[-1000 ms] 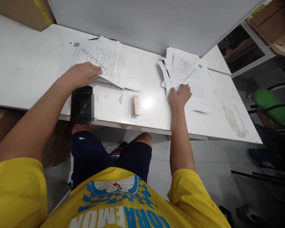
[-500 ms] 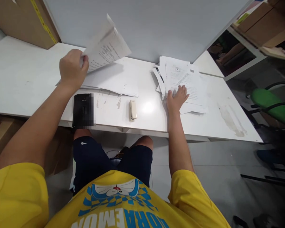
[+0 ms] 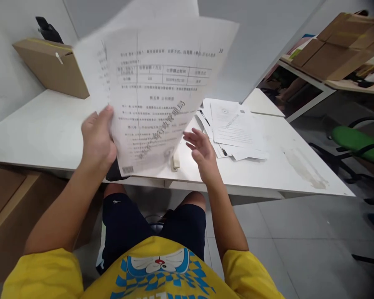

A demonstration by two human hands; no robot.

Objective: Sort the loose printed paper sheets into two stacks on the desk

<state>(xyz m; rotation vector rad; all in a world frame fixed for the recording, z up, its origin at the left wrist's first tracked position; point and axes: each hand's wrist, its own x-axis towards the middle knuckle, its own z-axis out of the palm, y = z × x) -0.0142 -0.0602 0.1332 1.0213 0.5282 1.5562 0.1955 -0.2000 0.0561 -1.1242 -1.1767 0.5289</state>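
By the near edge, the stapler [image 3: 175, 162] peeks out from behind the held-up papers [image 3: 162, 104]; a low swing could knock it off. The left hand [image 3: 97, 139] grips those papers along one side only, so loose leaves might slip. The right hand [image 3: 204, 158], open at their right edge, could catch and scatter the untidy pile [image 3: 233, 128] farther right on the desk [image 3: 268, 170].
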